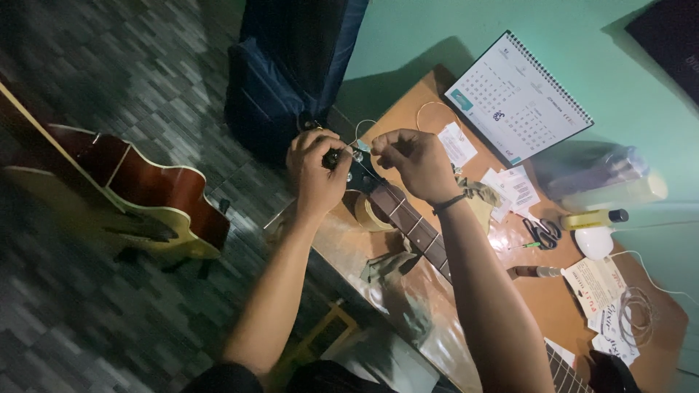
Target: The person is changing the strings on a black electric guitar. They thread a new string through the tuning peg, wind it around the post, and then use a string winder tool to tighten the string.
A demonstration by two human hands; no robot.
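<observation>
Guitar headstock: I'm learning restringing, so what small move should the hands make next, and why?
Probably the left hand should give the tuning peg a slow turn while the right hand keeps the string taut. Both hands are pinched at the headstock, and the thin string loops loosely above it, so slack apparently remains.
</observation>
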